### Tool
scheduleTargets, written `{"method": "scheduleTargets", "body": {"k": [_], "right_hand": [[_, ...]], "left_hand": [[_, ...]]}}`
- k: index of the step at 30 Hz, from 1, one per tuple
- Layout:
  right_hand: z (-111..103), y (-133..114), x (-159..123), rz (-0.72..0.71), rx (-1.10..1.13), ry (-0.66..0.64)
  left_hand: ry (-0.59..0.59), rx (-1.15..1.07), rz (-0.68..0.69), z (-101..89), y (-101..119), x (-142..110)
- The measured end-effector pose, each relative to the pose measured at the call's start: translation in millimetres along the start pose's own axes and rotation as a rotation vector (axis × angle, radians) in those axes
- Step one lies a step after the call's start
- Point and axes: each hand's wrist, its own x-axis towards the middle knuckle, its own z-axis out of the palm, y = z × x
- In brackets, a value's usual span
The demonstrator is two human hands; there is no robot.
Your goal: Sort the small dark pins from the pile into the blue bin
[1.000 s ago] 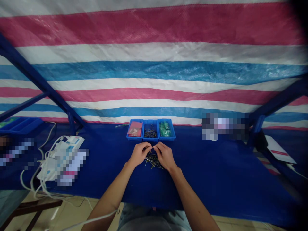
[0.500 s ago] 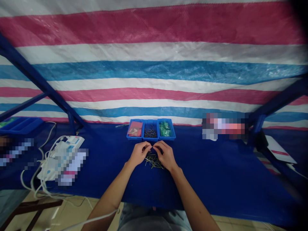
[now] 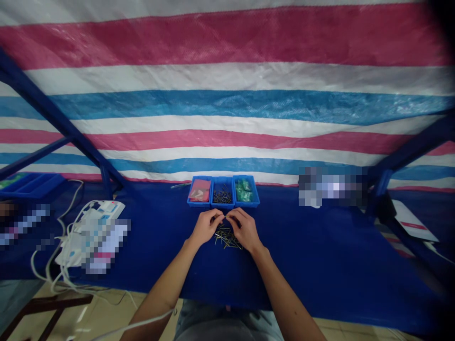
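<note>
Fingertip to fingertip, my left hand (image 3: 206,226) and my right hand (image 3: 246,229) are pinched closed on a thin brass-coloured screw (image 3: 226,217). Only a short middle piece of it shows; the fingers cover the rest. Just below the hands a loose pile of similar long, thin screws (image 3: 227,237) lies on the blue tabletop (image 3: 313,265). Beyond the fingers stand three joined blue bins. The left bin (image 3: 198,205) holds red and pale packets, the middle bin (image 3: 222,206) dark screws, and the right bin (image 3: 247,204) green packets in clear plastic.
White power strips (image 3: 112,208) with tangled cables lie on the left, beside a blurred-out item (image 3: 106,248). A blue divided tray (image 3: 35,184) sits at far left. To the right are a pixelated object (image 3: 332,187) and a white box (image 3: 414,222). Blue frame posts flank the table.
Both hands stay in the same place. Slightly more of the screw shows between the fingertips.
</note>
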Motion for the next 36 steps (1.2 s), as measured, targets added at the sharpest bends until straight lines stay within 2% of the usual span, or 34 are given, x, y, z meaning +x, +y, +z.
{"method": "scheduleTargets", "body": {"k": [11,22,30,36], "right_hand": [[-0.3,-0.8,0.1,-0.003,-0.044,0.013],[0.4,-2.0,-0.9,0.036,-0.131,-0.062],[2.7,3.9,-0.8,-0.024,-0.050,0.010],[3.4,4.9,-1.2,-0.025,-0.061,-0.001]], "left_hand": [[0.008,0.007,0.003,0.8,0.7,0.4],[0.000,0.003,-0.003,-0.1,1.9,0.5],[0.002,0.014,-0.010,-0.7,3.6,0.4],[-0.002,-0.004,-0.009,-0.4,2.2,0.6]]}}
